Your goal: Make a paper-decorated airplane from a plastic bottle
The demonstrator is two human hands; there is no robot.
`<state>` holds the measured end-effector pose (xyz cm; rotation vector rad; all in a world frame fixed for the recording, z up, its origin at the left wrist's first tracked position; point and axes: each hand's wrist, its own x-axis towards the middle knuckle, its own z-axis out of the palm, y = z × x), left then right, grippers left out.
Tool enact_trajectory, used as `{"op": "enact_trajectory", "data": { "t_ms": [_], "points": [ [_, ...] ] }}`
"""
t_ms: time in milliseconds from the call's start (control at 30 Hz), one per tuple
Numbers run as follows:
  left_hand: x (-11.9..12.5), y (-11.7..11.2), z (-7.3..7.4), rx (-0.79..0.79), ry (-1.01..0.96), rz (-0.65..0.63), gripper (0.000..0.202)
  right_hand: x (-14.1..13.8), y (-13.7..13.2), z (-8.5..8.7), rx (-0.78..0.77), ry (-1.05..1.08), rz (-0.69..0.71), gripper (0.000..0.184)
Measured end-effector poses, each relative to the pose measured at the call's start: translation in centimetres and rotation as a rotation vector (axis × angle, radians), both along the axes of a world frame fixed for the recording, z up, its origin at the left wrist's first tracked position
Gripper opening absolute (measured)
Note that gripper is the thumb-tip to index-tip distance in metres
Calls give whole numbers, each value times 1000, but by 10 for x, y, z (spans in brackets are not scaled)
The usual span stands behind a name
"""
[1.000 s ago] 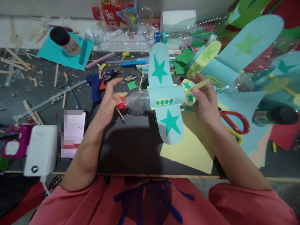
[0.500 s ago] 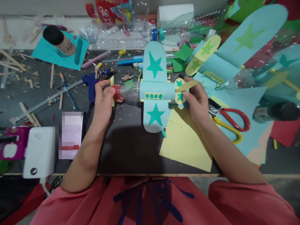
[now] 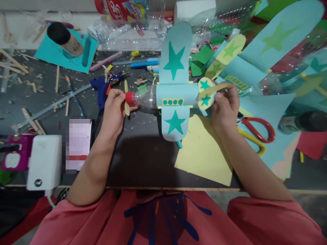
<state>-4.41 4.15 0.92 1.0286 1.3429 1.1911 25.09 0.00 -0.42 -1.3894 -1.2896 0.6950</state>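
Observation:
I hold a toy plane [image 3: 176,97] made from a clear plastic bottle, with light blue paper wings bearing teal stars, level above the dark table. My left hand [image 3: 113,109] is closed, its fingertips pinching the yellow stick propeller [image 3: 126,102] at the red cap [image 3: 129,98] on the nose. My right hand [image 3: 226,107] is closed on the tail end, beside the round yellow tail piece [image 3: 204,97] with teal stars.
A yellow paper sheet [image 3: 204,153] lies under the plane. Red and yellow scissors [image 3: 255,132] lie right of my right hand. A blue glue gun [image 3: 103,86], wooden sticks, paper scraps, empty bottles and other paper planes [image 3: 268,51] crowd the table. A white box [image 3: 44,161] sits at left.
The plane rose slightly and its far wing tipped toward the camera. My left hand went from open beside the cap to pinching the propeller.

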Motion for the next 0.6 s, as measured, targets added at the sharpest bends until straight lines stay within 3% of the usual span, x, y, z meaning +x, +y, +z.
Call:
{"op": "enact_trajectory", "data": {
  "t_ms": [167, 300, 467, 600],
  "points": [
    [4, -3, 2, -21, -33, -32, 26, 0, 2, 5, -108, 0, -11, 35],
    [2, -4, 4, -4, -29, -87, 27, 2, 4, 6, -84, -7, -13, 49],
    [4, -5, 6, -26, -21, -75, 30, 6, 5, 2, -180, -37, -30, 55],
    [7, -4, 7, -41, -65, -18, 36, 11, 5, -6, -142, -12, 0, 54]
  ]
}}
